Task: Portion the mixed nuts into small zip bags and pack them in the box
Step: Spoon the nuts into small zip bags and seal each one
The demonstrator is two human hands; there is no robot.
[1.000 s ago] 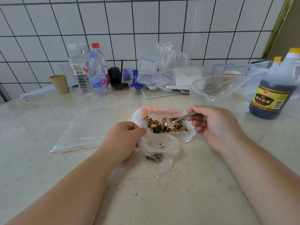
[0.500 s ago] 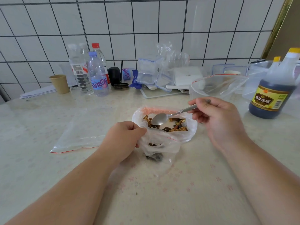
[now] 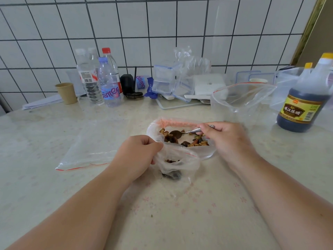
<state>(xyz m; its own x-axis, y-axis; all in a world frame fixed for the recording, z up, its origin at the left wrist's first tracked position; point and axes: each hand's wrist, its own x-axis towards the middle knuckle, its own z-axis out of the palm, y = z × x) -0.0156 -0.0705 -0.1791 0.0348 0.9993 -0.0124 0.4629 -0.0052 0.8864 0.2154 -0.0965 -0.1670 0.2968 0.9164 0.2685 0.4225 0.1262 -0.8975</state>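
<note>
Mixed nuts point(image 3: 195, 142) lie in a wide clear bag with a pink rolled rim point(image 3: 173, 122), at the centre of the frame on the pale table point(image 3: 54, 186). Spoon point(image 3: 177, 133) sits bowl-down among the nuts, handle running right into the right hand point(image 3: 226, 139). That hand pinches the handle between thumb and curled fingers, at the right edge of the wide bag. Small zip bag point(image 3: 177, 160) stands just below the wide bag, touching it, mouth up with a red strip along its lip. A few nuts show inside it and a dark clump at its bottom. Left hand point(image 3: 137, 156) grips the left side of the small bag's mouth, fingers curled, thumb against the plastic.

Flat zip bag point(image 3: 93, 147) lies left of centre on the table, red strip along its lower edge, apart from the left hand. Open zip bag point(image 3: 241, 100) stands upright at upper right of centre, mouth gaping. Dark vinegar bottle point(image 3: 304, 103) with a yellow cap stands at the right edge. Water bottles point(image 3: 100, 78) cluster at upper left against the tiled wall point(image 3: 162, 24), with a brown paper cup point(image 3: 65, 92) to their left. Clear lidded boxes point(image 3: 165, 80) stack at upper centre beside a white flat object; what it is cannot be told.
</note>
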